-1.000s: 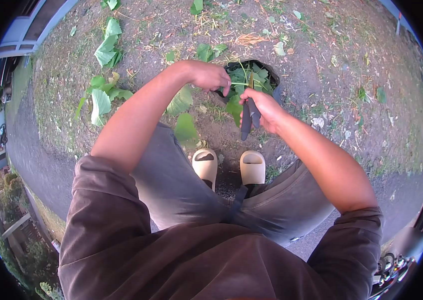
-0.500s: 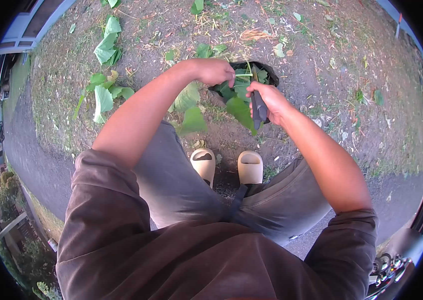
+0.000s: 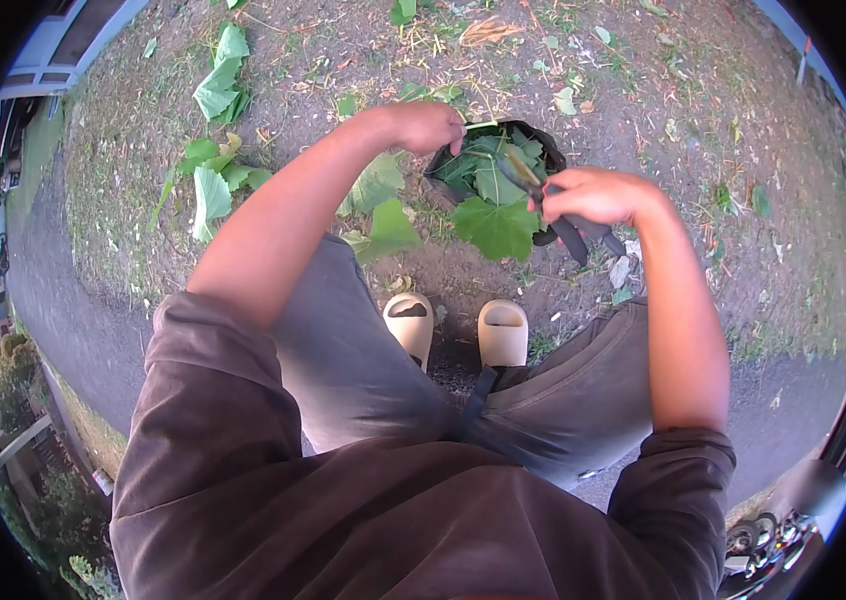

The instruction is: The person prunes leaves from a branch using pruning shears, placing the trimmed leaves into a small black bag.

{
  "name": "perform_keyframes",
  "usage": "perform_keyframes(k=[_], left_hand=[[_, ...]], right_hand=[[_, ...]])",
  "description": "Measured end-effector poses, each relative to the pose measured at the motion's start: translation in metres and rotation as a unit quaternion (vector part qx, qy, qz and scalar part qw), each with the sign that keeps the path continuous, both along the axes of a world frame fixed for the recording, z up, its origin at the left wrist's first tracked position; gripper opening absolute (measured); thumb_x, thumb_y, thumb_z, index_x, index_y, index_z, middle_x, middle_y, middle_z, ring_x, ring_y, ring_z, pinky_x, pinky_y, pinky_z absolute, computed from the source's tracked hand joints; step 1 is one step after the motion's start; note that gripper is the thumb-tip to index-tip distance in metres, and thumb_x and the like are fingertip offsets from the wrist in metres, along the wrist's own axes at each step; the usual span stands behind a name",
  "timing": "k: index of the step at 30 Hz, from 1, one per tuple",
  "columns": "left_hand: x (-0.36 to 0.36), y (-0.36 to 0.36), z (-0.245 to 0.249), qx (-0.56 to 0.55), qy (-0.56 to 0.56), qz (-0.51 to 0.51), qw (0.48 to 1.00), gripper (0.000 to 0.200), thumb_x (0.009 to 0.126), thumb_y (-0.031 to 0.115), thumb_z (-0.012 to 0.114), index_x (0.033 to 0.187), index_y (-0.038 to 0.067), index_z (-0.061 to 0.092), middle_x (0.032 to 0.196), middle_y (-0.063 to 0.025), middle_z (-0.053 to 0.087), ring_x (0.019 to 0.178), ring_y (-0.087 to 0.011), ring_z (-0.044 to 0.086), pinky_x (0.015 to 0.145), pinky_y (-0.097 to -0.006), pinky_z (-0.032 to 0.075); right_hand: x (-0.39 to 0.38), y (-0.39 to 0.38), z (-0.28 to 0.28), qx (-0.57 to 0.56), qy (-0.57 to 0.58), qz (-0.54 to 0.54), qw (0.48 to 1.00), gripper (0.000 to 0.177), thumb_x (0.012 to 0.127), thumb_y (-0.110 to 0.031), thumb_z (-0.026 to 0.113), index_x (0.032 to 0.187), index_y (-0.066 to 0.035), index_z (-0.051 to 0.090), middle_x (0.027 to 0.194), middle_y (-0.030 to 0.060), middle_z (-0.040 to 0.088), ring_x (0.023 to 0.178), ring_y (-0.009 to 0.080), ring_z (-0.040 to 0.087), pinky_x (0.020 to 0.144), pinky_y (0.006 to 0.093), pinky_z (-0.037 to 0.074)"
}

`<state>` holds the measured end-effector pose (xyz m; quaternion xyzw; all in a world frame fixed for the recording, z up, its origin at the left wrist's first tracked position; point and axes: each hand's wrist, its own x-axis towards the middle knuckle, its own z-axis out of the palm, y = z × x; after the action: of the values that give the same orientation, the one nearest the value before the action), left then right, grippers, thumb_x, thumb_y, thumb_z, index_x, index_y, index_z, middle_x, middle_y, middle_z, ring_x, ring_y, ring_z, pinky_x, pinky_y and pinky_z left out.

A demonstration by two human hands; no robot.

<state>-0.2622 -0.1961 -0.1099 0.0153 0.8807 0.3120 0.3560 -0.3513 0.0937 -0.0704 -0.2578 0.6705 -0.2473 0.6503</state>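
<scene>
In the head view, my left hand [image 3: 430,129] pinches a pale green stem [image 3: 481,125] at the rim of a dark bag [image 3: 555,150] full of cut leaves [image 3: 493,165]. My right hand [image 3: 588,197] is wrapped around dark-handled pruning shears [image 3: 575,232], blades over the leaves. The bag sits on bare, littered ground [image 3: 643,120], near my beige slides [image 3: 503,335]; pavement [image 3: 83,320] lies beyond.

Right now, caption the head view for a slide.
Left hand grips a stem; right hand holds dark-handled pruners.

outdoor yard, bare soil [image 3: 643,120], grass tufts, paved strip [image 3: 73,330]
</scene>
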Motion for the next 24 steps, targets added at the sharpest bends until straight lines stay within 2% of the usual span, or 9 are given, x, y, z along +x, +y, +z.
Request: perform_keyframes(k=[2, 3, 6, 10, 13, 14, 16, 17, 24], left_hand=[[0.000, 0.001, 0.015, -0.022, -0.033, 0.030, 0.999, 0.039, 0.106, 0.034, 0.044, 0.110, 0.010, 0.074, 0.079, -0.0072, 0.057, 0.076, -0.0203, 0.057, 0.075, -0.0401, 0.047], [-0.001, -0.001, 0.013, -0.023, -0.033, 0.029, 0.999, 0.039, 0.106, 0.034, 0.044, 0.110, 0.010, 0.074, 0.079, -0.0072, 0.057, 0.076, -0.0203, 0.057, 0.075, -0.0401, 0.047], [-0.003, 0.000, 0.006, -0.011, -0.046, 0.046, 0.998, 0.040, 0.106, 0.035, 0.044, 0.110, 0.011, 0.074, 0.075, -0.0052, 0.054, 0.073, -0.0191, 0.055, 0.072, -0.0399, 0.047], [-0.003, 0.000, 0.009, -0.020, -0.031, 0.035, 0.999, 0.040, 0.107, 0.035, 0.044, 0.111, 0.010, 0.074, 0.076, -0.0058, 0.055, 0.074, -0.0192, 0.056, 0.073, -0.0401, 0.047], [-0.003, -0.007, 0.006, -0.018, -0.027, 0.048, 0.998, 0.040, 0.107, 0.035, 0.044, 0.111, 0.010, 0.074, 0.075, -0.0062, 0.055, 0.073, -0.0193, 0.057, 0.073, -0.0408, 0.048], [-0.003, -0.008, 0.006, -0.017, -0.030, 0.063, 0.997, 0.040, 0.107, 0.035, 0.044, 0.111, 0.010, 0.074, 0.074, -0.0063, 0.055, 0.073, -0.0194, 0.057, 0.074, -0.0411, 0.048], [-0.003, -0.007, 0.005, -0.017, -0.020, 0.064, 0.998, 0.040, 0.108, 0.035, 0.043, 0.111, 0.010, 0.074, 0.073, -0.0056, 0.054, 0.072, -0.0194, 0.056, 0.074, -0.0413, 0.048], [-0.002, -0.007, 0.005, -0.016, -0.009, 0.065, 0.998, 0.040, 0.108, 0.035, 0.043, 0.111, 0.010, 0.074, 0.072, -0.0049, 0.052, 0.071, -0.0195, 0.055, 0.074, -0.0414, 0.048], [-0.004, 0.007, 0.018, -0.018, -0.065, 0.048, 0.997, 0.041, 0.110, 0.037, 0.042, 0.109, 0.010, 0.073, 0.071, -0.0007, 0.041, 0.066, -0.0152, 0.045, 0.068, -0.0362, 0.045]], right_hand=[[0.010, -0.008, 0.006, 0.032, 0.166, 0.198, 0.965, 0.046, 0.088, -0.040, 0.066, 0.118, -0.005, 0.073, 0.098, 0.0124, 0.075, 0.090, 0.0219, 0.072, 0.078, 0.0398, 0.055], [0.019, -0.014, 0.007, 0.069, 0.208, 0.249, 0.943, 0.052, 0.086, -0.044, 0.066, 0.119, -0.004, 0.072, 0.102, 0.0164, 0.075, 0.095, 0.0277, 0.072, 0.082, 0.0427, 0.055], [0.044, -0.022, -0.010, 0.090, 0.213, 0.287, 0.930, 0.054, 0.085, -0.046, 0.065, 0.117, -0.002, 0.072, 0.105, 0.0203, 0.075, 0.095, 0.0328, 0.072, 0.083, 0.0445, 0.055], [0.042, -0.026, -0.010, 0.117, 0.206, 0.271, 0.933, 0.052, 0.085, -0.042, 0.065, 0.116, -0.002, 0.073, 0.106, 0.0217, 0.074, 0.097, 0.0345, 0.072, 0.084, 0.0458, 0.055], [0.021, -0.024, 0.008, 0.053, 0.237, 0.160, 0.957, 0.049, 0.082, -0.037, 0.067, 0.109, 0.004, 0.073, 0.107, 0.0251, 0.072, 0.100, 0.0377, 0.071, 0.087, 0.0473, 0.055], [0.017, -0.023, 0.015, 0.052, 0.236, 0.161, 0.957, 0.049, 0.082, -0.037, 0.067, 0.109, 0.004, 0.073, 0.107, 0.0251, 0.072, 0.100, 0.0377, 0.071, 0.087, 0.0473, 0.055], [0.010, -0.017, 0.021, 0.016, 0.351, 0.060, 0.934, 0.046, 0.082, -0.035, 0.067, 0.102, 0.006, 0.072, 0.108, 0.0257, 0.072, 0.102, 0.0402, 0.071, 0.088, 0.0475, 0.054], [0.008, -0.015, 0.017, 0.010, 0.364, 0.048, 0.930, 0.043, 0.082, -0.033, 0.067, 0.099, 0.006, 0.071, 0.110, 0.0264, 0.070, 0.105, 0.0419, 0.069, 0.091, 0.0480, 0.054], [0.033, -0.021, 0.001, 0.066, 0.362, 0.147, 0.918, 0.047, 0.082, -0.035, 0.066, 0.108, 0.005, 0.072, 0.119, 0.0259, 0.068, 0.116, 0.0405, 0.065, 0.101, 0.0474, 0.052]])
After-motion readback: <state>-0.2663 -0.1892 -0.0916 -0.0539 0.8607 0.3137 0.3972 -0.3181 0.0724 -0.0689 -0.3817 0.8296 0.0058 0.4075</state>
